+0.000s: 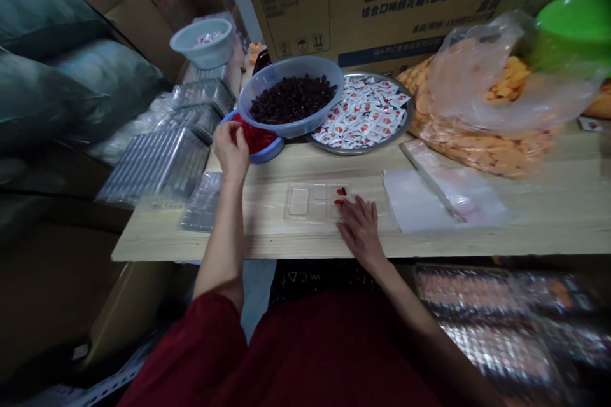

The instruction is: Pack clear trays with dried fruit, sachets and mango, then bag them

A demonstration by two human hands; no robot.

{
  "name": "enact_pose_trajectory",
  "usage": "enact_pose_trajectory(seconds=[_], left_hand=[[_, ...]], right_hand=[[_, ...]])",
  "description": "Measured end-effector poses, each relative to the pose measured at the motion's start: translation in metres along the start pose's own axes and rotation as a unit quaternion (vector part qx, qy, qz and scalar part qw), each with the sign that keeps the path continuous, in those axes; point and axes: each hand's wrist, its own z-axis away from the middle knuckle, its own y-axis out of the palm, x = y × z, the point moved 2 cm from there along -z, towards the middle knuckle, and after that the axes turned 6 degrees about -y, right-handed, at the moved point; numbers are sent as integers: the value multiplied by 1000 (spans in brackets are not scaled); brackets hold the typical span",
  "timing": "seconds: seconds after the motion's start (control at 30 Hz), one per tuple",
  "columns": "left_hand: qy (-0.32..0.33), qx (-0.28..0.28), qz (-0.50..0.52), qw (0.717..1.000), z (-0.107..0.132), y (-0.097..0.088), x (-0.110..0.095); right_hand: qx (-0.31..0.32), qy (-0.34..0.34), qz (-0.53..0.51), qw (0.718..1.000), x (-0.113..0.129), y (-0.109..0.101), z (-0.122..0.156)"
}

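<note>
Inventory at a pale wooden tabletop [267,235], viewed from the worker's head. The hands are well apart. The left hand [231,149] has its fingers bunched at a round blue plastic bowl [272,154] of glossy red fruit pieces [255,137]; whether it grips any piece cannot be told. The right hand [360,229] lies open and flat on the wood, its fingertips [344,205] touching the near edge of a clear rectangular compartmented plastic tray [315,202]. Two red pieces [340,197] sit in the tray's right-hand end. Behind, a translucent blue plastic bowl [291,70] of dark purple dried fruit overlaps the red-filled bowl. Beside it, a round steel tray [405,116] holds white sachets with red marks [365,113], their small print illegible. To the right are a clear bag of orange pieces [482,152], a bright green plastic bowl [577,19], and flat clear film bags [443,187] on white sheeting. To the left are a pale blue bowl [203,44] and stacked clear trays [157,165]. A cardboard carton [382,0] behind carries large dark Chinese characters, apparently beginning "芒果" (mango), plus smaller unreadable print and handling symbols.
</note>
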Motion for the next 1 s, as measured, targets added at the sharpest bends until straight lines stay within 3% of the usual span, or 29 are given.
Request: enact_pose_trajectory(seconds=[0.07,0.13,0.2,0.3,0.43,0.57,0.67,0.73,0.87,0.93,1.0], left_hand=[[-62,102,-101,988,-37,19,27],[-97,168,-178,965,-58,37,45],[-107,202,-210,951,-67,48,52],[-101,238,-204,944,-70,48,53],[-82,239,-173,952,-69,37,53],[-85,201,-123,968,-70,35,54],[-137,145,20,980,-72,33,56],[-172,125,144,966,-70,27,55],[-164,82,288,940,-36,1,35],[-119,75,326,935,5,-10,11],[-79,145,321,932,59,-11,-18]], right_hand=[[-15,-1,-1,1000,1,-3,-3],[-33,-2,-11,999,3,-7,-2],[-45,-2,-29,999,6,-10,3],[-53,0,-64,997,8,-11,15],[-70,-10,-101,992,6,-10,25],[-90,-8,-114,989,3,-11,24],[-101,-1,-121,988,1,-12,23],[-103,6,-132,986,0,-11,22],[-100,26,-157,982,4,-11,20],[-102,38,-166,980,8,-14,18],[-109,50,-171,978,11,-18,15]])
